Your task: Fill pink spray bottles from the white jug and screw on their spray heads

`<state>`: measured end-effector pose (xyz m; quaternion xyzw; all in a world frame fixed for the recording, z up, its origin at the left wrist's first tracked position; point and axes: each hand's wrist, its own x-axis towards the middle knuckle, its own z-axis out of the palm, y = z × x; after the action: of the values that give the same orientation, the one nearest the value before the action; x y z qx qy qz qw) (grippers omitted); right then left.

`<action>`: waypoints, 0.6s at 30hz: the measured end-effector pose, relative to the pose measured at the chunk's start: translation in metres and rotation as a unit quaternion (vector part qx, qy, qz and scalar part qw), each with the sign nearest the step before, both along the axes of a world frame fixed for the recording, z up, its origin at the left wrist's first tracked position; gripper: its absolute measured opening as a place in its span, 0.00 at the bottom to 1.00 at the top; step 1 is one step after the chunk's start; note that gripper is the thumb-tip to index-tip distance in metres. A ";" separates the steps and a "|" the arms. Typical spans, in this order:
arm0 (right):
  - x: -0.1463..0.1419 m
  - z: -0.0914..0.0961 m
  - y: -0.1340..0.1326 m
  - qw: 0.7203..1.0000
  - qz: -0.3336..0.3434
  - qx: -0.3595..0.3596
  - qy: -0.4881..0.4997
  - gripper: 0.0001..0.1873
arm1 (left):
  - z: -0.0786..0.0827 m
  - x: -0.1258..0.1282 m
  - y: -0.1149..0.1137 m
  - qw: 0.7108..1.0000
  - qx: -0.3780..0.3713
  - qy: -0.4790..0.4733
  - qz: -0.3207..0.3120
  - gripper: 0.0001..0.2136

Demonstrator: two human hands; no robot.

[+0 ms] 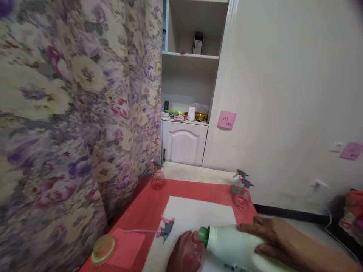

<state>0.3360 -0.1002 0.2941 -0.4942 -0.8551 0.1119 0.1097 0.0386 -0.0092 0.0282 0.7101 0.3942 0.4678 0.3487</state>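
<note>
At far left, we see a floral curtain. Next, on the red tabletop, we find a round greenish lid beside a pink paper square. Farther back stands a spray bottle; nearer us, a detached spray head lies with its tube pointing left. At centre, over the near part of a white sheet, we observe the left hand wrapped around a clear, headless bottle. Its mouth meets the green spout of a large pale-green bottle, tipped almost level; we cannot tell whether the spout enters. Behind the large bottle, we note two more spray bottles, close together at the table's right edge. Further right, we see the right hand clasped over the large bottle, its fingers along the upper side.
</note>
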 end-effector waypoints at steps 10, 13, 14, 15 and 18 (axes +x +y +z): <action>0.001 0.009 0.007 0.999 0.028 -0.018 0.002 0.21 | -0.003 0.007 -0.004 0.997 -0.034 -0.073 -0.008 0.31; -0.001 0.011 0.008 0.999 0.027 -0.029 0.000 0.21 | 0.002 0.007 -0.005 0.993 -0.055 -0.098 -0.028 0.33; -0.003 0.012 0.009 0.999 0.029 -0.033 0.002 0.21 | 0.004 0.006 -0.005 0.993 -0.057 -0.096 -0.031 0.33; -0.004 0.014 0.009 0.999 0.033 -0.036 0.004 0.21 | 0.006 0.005 -0.005 0.994 -0.059 -0.089 -0.032 0.33; -0.009 0.018 0.010 0.998 0.043 -0.041 0.011 0.21 | 0.005 0.000 -0.004 0.995 -0.068 -0.071 -0.026 0.36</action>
<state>0.3270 -0.0904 0.3123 -0.4594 -0.8692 0.1568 0.0940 0.0389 -0.0130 0.0333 0.6602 0.3805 0.4797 0.4350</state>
